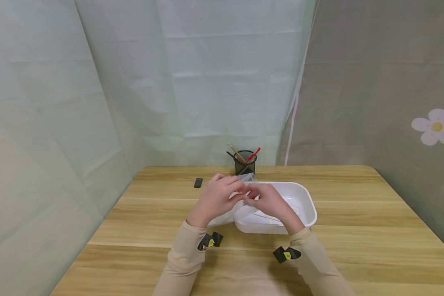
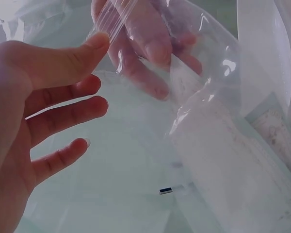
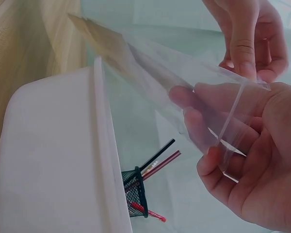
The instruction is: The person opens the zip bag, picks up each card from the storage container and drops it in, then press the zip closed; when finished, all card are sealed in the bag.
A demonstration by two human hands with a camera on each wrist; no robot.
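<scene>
Both hands hold a clear plastic zip bag (image 1: 248, 179) in the air over the left end of a white tub (image 1: 306, 198). My left hand (image 1: 216, 197) pinches the bag's zip edge under its thumb (image 2: 94, 46), with the other fingers spread loosely below. My right hand (image 1: 270, 201) grips the bag beside it. Its fingers (image 2: 150, 51) show through the film. In the right wrist view the bag (image 3: 150, 68) stretches from my right hand (image 3: 223, 145) towards the tub (image 3: 53, 145), and my left hand (image 3: 247, 43) pinches it above.
A black mesh pen holder (image 1: 245, 163) with several pens stands behind the tub, near the curtain. A small black object (image 1: 198, 183) lies on the wooden table (image 1: 355, 230) to the left of the hands. Curtains close off the back and both sides.
</scene>
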